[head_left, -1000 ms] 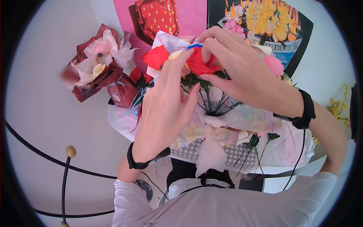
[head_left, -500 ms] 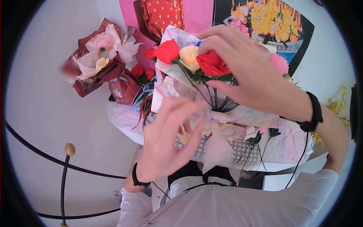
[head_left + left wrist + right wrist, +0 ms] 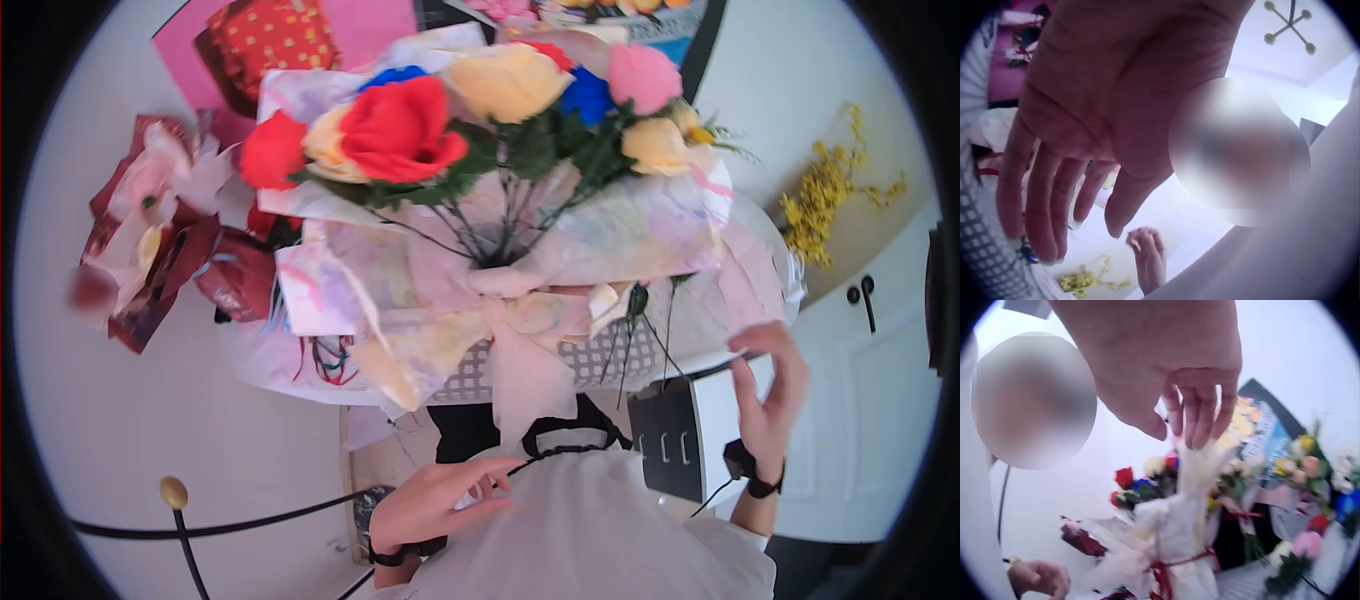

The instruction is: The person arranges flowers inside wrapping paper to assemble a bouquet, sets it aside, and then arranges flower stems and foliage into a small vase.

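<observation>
- Both hands are off the big bouquet (image 3: 480,200), so this looks like a pause between fixing steps.
- The left hand (image 3: 435,505) is low by the person's chest, fingers loose and a bit bent, holding nothing.
- The right hand (image 3: 770,390) is up beside the table edge (image 3: 745,350), fingers loosely curled, and it holds nothing too.
- The bouquet stands on the table in front of the person, well above both hands.
- I think the next move needs a soft touch, because the paper wrap (image 3: 620,240) is thin and crinkly and can tear.
- The red rose (image 3: 400,128) looks round and puffy, with soft folded petals.
- The yellow rose (image 3: 505,82) and pink flower (image 3: 643,77) sit at the top.
- The stems (image 3: 500,225) are thin, dark and stiff like wire.
- A pale bow (image 3: 520,340) hangs floppy at the front.
- A dark red bouquet (image 3: 150,230) lies to the left.
</observation>
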`<move>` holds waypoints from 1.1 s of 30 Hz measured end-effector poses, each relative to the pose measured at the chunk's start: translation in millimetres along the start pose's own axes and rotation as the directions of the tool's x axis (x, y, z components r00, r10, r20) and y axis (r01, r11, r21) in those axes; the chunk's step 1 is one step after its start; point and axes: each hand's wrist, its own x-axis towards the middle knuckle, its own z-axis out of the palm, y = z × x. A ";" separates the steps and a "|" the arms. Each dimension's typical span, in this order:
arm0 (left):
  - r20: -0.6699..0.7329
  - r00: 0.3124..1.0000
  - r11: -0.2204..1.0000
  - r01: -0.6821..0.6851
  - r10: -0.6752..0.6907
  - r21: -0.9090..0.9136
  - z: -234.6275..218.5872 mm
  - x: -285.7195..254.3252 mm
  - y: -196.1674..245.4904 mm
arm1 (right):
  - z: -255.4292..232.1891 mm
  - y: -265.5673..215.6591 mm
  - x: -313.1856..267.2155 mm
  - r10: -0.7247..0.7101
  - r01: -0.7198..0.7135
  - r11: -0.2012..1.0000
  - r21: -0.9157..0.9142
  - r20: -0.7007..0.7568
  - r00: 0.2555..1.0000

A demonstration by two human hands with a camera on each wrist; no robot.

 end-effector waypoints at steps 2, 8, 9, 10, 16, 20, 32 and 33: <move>-0.005 0.998 0.996 0.055 -0.056 -0.065 4.4 -7.0 -15.6 | 16.3 39.2 -26.1 0.324 -0.320 0.945 -0.075 0.058 0.944; -0.124 0.984 0.987 0.114 -0.128 -0.111 -2.8 -9.0 -10.5 | 49.9 103.4 -62.4 0.508 -0.458 0.837 -0.298 0.114 0.854; -0.162 0.981 0.990 0.088 -0.106 -0.113 -4.5 -8.6 -6.2 | 53.2 103.8 -61.1 0.520 -0.472 0.831 -0.293 0.109 0.847; -0.154 0.982 0.990 0.093 -0.108 -0.105 -6.0 -8.4 -3.2 | 58.3 103.0 -57.4 0.508 -0.467 0.843 -0.269 0.108 0.855; -0.308 0.946 0.969 0.024 -0.102 -0.248 -5.7 -5.4 5.1 | 98.7 81.0 -33.5 0.472 -0.446 0.881 -0.159 0.210 0.856; -0.397 0.917 0.956 -0.087 -0.034 -0.281 -5.2 -3.6 10.6 | 123.1 84.4 -35.8 0.470 -0.426 0.882 -0.204 0.289 0.834; -0.439 0.898 0.955 -0.126 -0.005 -0.269 -14.0 9.0 16.7 | 110.8 101.5 -40.1 0.702 -0.760 0.324 0.563 0.395 0.592; -0.426 0.905 0.956 -0.138 0.015 -0.260 -15.4 9.3 17.7 | 106.9 96.2 -39.7 0.692 -0.757 0.325 0.566 0.403 0.598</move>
